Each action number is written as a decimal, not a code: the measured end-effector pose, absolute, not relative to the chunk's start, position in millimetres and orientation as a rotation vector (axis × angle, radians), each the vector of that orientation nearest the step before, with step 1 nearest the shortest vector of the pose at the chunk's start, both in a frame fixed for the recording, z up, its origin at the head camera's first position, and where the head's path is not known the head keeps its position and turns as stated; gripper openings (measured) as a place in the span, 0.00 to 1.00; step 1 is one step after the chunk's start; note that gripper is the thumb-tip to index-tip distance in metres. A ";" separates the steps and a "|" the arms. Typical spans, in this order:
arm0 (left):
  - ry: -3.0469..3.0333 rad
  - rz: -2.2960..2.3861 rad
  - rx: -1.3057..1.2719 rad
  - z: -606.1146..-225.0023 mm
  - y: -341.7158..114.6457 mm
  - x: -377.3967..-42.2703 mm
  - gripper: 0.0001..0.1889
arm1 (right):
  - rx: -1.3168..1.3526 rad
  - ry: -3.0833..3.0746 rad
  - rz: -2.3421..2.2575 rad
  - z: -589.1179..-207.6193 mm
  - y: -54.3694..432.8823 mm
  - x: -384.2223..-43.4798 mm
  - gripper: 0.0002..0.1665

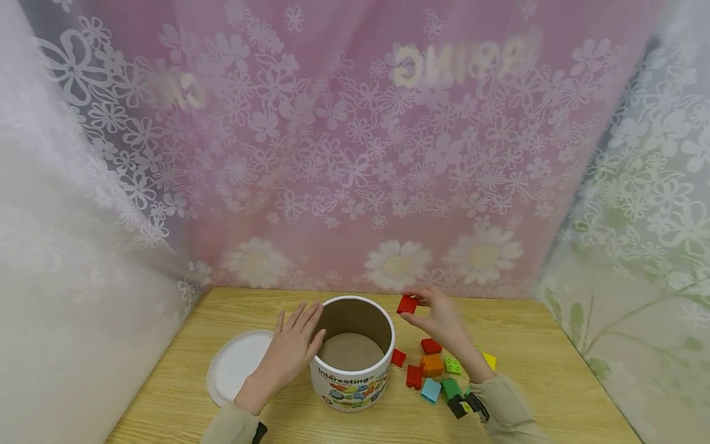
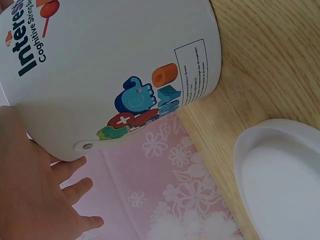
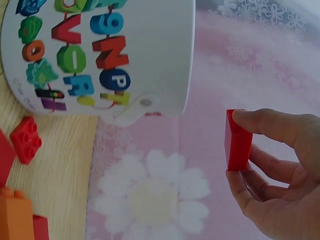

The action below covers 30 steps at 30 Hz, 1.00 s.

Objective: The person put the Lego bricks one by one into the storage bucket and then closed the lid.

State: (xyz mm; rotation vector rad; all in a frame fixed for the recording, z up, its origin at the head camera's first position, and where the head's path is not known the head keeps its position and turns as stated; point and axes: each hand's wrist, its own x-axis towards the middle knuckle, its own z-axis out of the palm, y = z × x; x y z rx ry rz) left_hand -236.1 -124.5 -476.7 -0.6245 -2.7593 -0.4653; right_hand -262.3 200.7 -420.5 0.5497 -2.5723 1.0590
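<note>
A white round bucket (image 1: 352, 391) with colourful print stands upright on the table, and its inside shows a bare bottom. My left hand (image 1: 296, 342) rests on the left side of its rim, fingers straight and spread. Between the thumb and fingers of my right hand (image 1: 440, 317) is a red building block (image 1: 407, 305), held up just right of the bucket's rim. In the right wrist view the same red block (image 3: 238, 142) is pinched by its ends, beside the bucket's printed wall (image 3: 165, 50).
A white lid (image 1: 235, 364) lies left of the bucket. Several loose blocks lie to its right, among them an orange block (image 1: 431, 365), a light blue block (image 1: 431, 390) and a green block (image 1: 451, 388). A flowered curtain (image 1: 355, 154) hangs behind the table.
</note>
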 end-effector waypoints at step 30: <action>-2.793 -0.446 -0.596 -474.4 -123.6 -235.7 0.32 | 0.904 -2.601 1.250 -451.9 123.5 -289.6 0.23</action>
